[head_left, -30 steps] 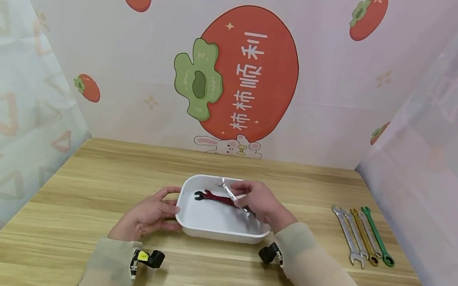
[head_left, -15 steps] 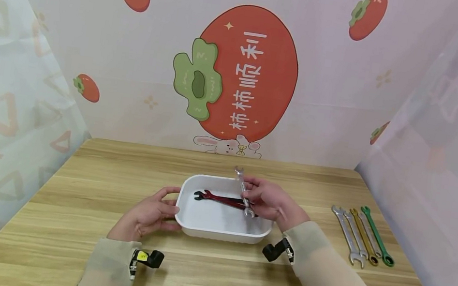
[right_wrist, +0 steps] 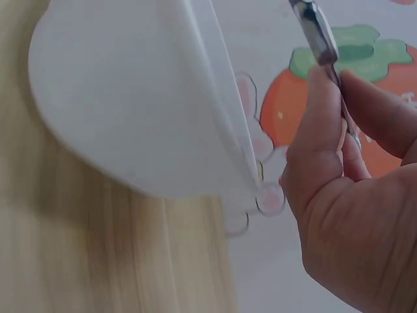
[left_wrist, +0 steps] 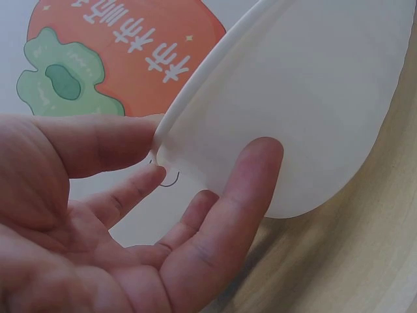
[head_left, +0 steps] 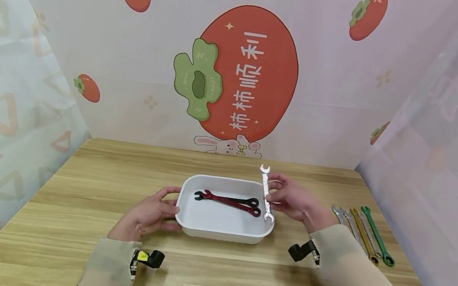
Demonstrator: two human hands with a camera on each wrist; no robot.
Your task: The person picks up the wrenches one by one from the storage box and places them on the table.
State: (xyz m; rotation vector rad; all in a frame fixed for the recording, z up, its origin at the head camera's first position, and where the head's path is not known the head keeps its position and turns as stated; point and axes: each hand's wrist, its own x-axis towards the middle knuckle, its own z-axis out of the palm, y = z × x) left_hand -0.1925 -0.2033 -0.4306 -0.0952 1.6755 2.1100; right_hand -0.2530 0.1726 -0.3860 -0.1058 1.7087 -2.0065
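Observation:
A white tray (head_left: 218, 219) stands mid-table with a black wrench (head_left: 252, 201) and a red wrench (head_left: 229, 203) lying crossed inside. My left hand (head_left: 153, 213) holds the tray's left end; in the left wrist view the thumb (left_wrist: 111, 140) meets the rim and a finger (left_wrist: 251, 176) rests on the outer wall. Between thumb and fingers, my right hand (head_left: 291, 199) pinches a silver open-end wrench (head_left: 266, 192). That wrench is raised over the tray's right rim, its lower end overlapping the rim in the head view. The right wrist view shows the pinch from the side.
On the right side of the wooden table (head_left: 210, 277), several wrenches lie side by side, including a gold wrench (head_left: 363, 235) and a green wrench (head_left: 377, 237). My right forearm partly covers the silver ones. A printed backdrop (head_left: 323, 127) rises behind the table.
My right hand has lifted the silver wrench up and carried it rightward from inside the tray to its right rim, uncovering the red and black wrenches' ring ends. The left hand has stayed put.

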